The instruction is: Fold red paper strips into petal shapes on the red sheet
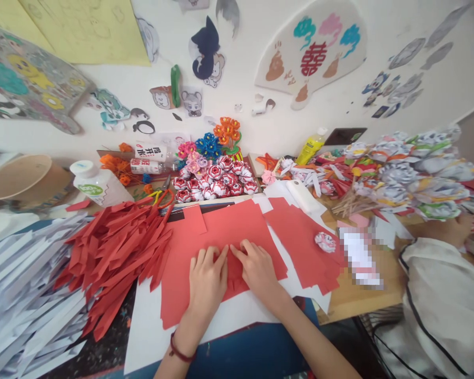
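In the middle of the head view, my left hand [208, 273] and my right hand [258, 268] rest side by side on a stack of red paper sheets [179, 284]. Between them lies a small red paper piece [236, 276], which looks creased near its lower edge. Both index fingertips almost meet at its top, with the other fingers curled down on the paper. Red on red makes the piece's outline hard to see. White paper [142, 337] lies beneath the stack, and a loose red paper square [195, 219] sits on its far edge.
Folded red strips [114, 252] and white strips [27, 295] pile up at left. Behind stand a bottle [98, 184], scissors [164, 197] and a tray of red-white paper flowers [217, 181]. At right are more red sheets [296, 237], paper flower bundles [403, 173] and another person's sleeve [442, 284].
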{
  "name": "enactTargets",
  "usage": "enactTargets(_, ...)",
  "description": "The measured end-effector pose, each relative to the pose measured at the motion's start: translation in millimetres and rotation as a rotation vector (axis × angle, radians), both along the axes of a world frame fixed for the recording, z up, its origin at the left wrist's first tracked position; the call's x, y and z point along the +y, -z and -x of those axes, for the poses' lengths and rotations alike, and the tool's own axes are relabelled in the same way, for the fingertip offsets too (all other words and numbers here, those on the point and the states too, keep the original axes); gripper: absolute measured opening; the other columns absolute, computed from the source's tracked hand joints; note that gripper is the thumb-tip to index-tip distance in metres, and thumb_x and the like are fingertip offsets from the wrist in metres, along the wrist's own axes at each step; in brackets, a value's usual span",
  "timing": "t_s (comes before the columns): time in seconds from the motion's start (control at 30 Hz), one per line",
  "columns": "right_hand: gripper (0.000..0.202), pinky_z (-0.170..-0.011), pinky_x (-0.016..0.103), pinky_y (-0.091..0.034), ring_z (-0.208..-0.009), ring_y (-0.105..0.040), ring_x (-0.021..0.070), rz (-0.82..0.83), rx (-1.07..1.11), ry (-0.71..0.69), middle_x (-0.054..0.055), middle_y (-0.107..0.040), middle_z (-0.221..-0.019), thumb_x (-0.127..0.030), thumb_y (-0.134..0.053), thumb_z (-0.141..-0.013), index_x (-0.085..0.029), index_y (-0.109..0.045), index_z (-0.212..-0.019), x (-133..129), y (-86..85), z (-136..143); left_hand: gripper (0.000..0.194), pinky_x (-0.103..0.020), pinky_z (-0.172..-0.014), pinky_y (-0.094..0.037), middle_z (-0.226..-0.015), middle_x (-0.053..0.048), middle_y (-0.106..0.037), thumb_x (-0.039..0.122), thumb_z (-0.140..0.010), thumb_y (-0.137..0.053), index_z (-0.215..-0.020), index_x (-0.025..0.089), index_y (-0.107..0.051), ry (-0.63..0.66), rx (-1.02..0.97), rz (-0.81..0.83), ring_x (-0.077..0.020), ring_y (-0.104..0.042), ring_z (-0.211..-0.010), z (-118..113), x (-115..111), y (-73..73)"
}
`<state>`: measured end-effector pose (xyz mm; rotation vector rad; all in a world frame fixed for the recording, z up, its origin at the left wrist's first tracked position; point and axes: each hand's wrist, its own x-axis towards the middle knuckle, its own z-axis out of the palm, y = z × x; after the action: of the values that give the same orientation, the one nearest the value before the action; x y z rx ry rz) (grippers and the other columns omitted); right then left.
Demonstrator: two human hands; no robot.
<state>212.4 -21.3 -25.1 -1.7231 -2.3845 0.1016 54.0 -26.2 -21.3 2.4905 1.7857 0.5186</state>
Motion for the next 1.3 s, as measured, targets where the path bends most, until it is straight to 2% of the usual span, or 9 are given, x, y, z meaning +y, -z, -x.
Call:
enactTargets(0.2,0.056,-0.076,0.034,-0.047,-0.089,-0.058,0.0207,-0.008,-0.013,0.006,0.010,-0.060,-0.105,0.003,-0.052,-0.080,-0.020,-0.060,-0.130,-1.6,0.6,1.3,0.037,-0.036,-0.070,-0.032,-0.096,-0.008,-0.061,0.018,-0.094,-0.043,-0.126,0.023,-0.063,0.049,0.094,-0.036,-0.0224,-0.048,-0.086,0.1,-0.1,0.6)
enactTargets(0.37,0.056,-0.077,0.035,-0.047,-0.091,-0.057,0.0216,0.007,-0.003,-0.008,0.010,-0.060,-0.106,0.003,-0.052,-0.079,-0.018,-0.060,-0.130,-0.9,-0.2,1.8,0.040,-0.039,-0.072,-0.033,-0.101,-0.010,-0.063,0.011,-0.090,-0.043,-0.127,0.011,-0.060,0.123,0.177,-0.087,-0.0236,-0.049,-0.088,-4.7,-0.1,4.1)
enactTargets(0.47,0.053,-0.077,0.035,-0.046,-0.090,-0.057,0.0211,0.006,0.006,-0.004,0.010,-0.061,-0.106,0.002,-0.050,-0.081,-0.018,-0.060,-0.129,-0.4,0.3,1.6,0.041,-0.039,-0.074,-0.034,-0.104,-0.011,-0.063,0.009,-0.088,-0.043,-0.127,0.009,-0.058,0.128,0.165,-0.066,-0.0237,-0.049,-0.090,-8.4,-1.9,4.1)
enactTargets(0.6,0.050,-0.076,0.034,-0.044,-0.089,-0.057,0.0204,0.021,0.002,0.007,0.009,-0.061,-0.105,0.000,-0.052,-0.083,-0.020,-0.061,-0.128,-1.0,-1.0,1.8,0.040,-0.039,-0.074,-0.035,-0.104,-0.010,-0.061,0.010,-0.088,-0.043,-0.125,0.013,-0.061,0.091,0.093,0.021,-0.0233,-0.049,-0.092,-6.7,-0.9,-2.1)
enactTargets(0.8,0.057,-0.077,0.034,-0.043,-0.092,-0.054,0.0219,0.043,0.003,0.034,0.008,-0.060,-0.104,-0.001,-0.054,-0.078,-0.023,-0.059,-0.130,-3.0,-4.6,2.9,0.036,-0.036,-0.071,-0.034,-0.093,-0.006,-0.059,0.017,-0.090,-0.045,-0.114,0.030,-0.069,0.001,-0.013,0.122,-0.0220,-0.049,-0.088,5.1,3.6,-16.0)
enactTargets(0.97,0.057,-0.080,0.035,-0.043,-0.093,-0.053,0.0224,0.044,0.009,0.040,0.008,-0.060,-0.105,-0.001,-0.054,-0.078,-0.022,-0.058,-0.131,-3.5,-3.9,2.4,0.037,-0.037,-0.069,-0.033,-0.089,-0.008,-0.061,0.014,-0.088,-0.045,-0.109,0.026,-0.072,-0.083,0.007,0.044,-0.0234,-0.050,-0.085,2.3,-5.4,-16.3)
enactTargets(1.17,0.056,-0.079,0.035,-0.043,-0.091,-0.053,0.0222,0.029,0.018,0.056,0.008,-0.061,-0.104,-0.001,-0.052,-0.079,-0.022,-0.059,-0.130,-3.8,-2.8,3.0,0.036,-0.036,-0.071,-0.036,-0.089,-0.006,-0.062,0.014,-0.088,-0.045,-0.106,0.026,-0.073,-0.089,-0.102,0.146,-0.0225,-0.051,-0.086,2.6,-6.6,-12.2)
enactTargets(1.3,0.054,-0.080,0.036,-0.042,-0.092,-0.053,0.0225,0.030,0.015,0.060,0.008,-0.061,-0.104,-0.002,-0.052,-0.080,-0.022,-0.059,-0.130,-4.9,-4.2,4.1,0.036,-0.036,-0.070,-0.035,-0.087,-0.006,-0.063,0.013,-0.088,-0.045,-0.106,0.026,-0.073,-0.101,-0.094,0.133,-0.0226,-0.051,-0.085,1.0,-8.7,-12.1)
